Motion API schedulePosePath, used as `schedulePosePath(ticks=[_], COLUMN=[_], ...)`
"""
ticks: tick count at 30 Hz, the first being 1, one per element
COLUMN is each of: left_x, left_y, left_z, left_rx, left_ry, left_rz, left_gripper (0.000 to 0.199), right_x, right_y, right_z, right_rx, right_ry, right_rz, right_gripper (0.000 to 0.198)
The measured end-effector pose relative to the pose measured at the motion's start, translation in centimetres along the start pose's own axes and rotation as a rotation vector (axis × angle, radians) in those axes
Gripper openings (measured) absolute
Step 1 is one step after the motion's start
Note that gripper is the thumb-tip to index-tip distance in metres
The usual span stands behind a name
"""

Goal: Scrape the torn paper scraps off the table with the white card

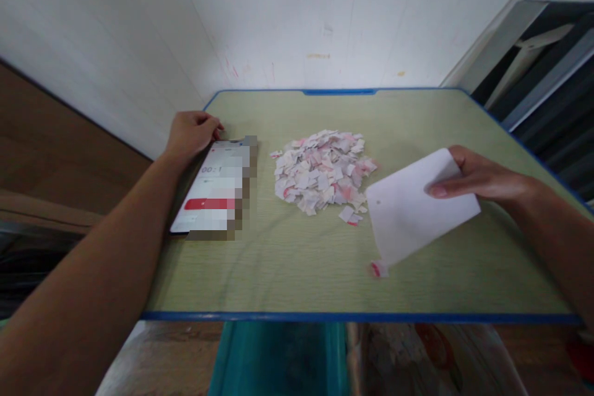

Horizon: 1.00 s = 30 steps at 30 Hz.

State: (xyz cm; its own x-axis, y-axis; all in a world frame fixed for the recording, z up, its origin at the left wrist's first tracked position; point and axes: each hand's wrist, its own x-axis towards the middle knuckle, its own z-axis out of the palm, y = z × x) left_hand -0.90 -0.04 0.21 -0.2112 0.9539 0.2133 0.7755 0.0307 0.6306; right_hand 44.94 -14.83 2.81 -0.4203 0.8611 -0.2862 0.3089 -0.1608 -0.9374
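My right hand [477,176] pinches a white card [417,213], thumb on its face and fingers behind. The card is tilted above the table, with a small dark hole near its left corner. By its lower corner lies a paper scrap with a red mark [379,269], slightly blurred. A heap of small torn paper pieces [320,170], white with some pink and red, sits left of the card. Beside the far end of a phone [211,185], my left hand [197,130] rests with its fingers curled in. I see nothing in those fingers.
The green table [297,278] has a blue rim and stands against a white wall [288,18]. Below its near edge are a teal bin [285,359] and a clear bag [431,359]. Dark panels [557,86] stand at the right.
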Motion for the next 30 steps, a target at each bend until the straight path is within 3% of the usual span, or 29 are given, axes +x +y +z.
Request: schedulePosePath(ticks=[2, 8, 14, 17, 30], left_x=[0.0, 0.4, 0.3, 0.3, 0.8], left_y=[-0.1, -0.8, -0.6, -0.5, -1.2], left_z=[0.0, 0.2, 0.1, 0.1, 0.2], left_rx=[-0.015, -0.022, -0.008, 0.003, 0.000], left_ry=[-0.001, -0.008, 0.004, 0.002, -0.009], left_rz=[0.004, 0.020, 0.014, 0.001, 0.024], left_gripper=[0.013, 0.015, 0.016, 0.016, 0.017], right_x=[0.1, 0.1, 0.0, 0.1, -0.2], right_y=[0.1, 0.2, -0.2, -0.1, -0.2], right_z=[0.0, 0.0, 0.4, 0.4, 1.8], right_rx=[0.005, 0.060, 0.013, 0.005, -0.061], right_ry=[-0.052, 0.075, -0.073, -0.084, 0.126], right_rz=[0.001, -0.078, -0.037, -0.045, -0.162], right_gripper=[0.019, 0.016, 0.014, 0.013, 0.014])
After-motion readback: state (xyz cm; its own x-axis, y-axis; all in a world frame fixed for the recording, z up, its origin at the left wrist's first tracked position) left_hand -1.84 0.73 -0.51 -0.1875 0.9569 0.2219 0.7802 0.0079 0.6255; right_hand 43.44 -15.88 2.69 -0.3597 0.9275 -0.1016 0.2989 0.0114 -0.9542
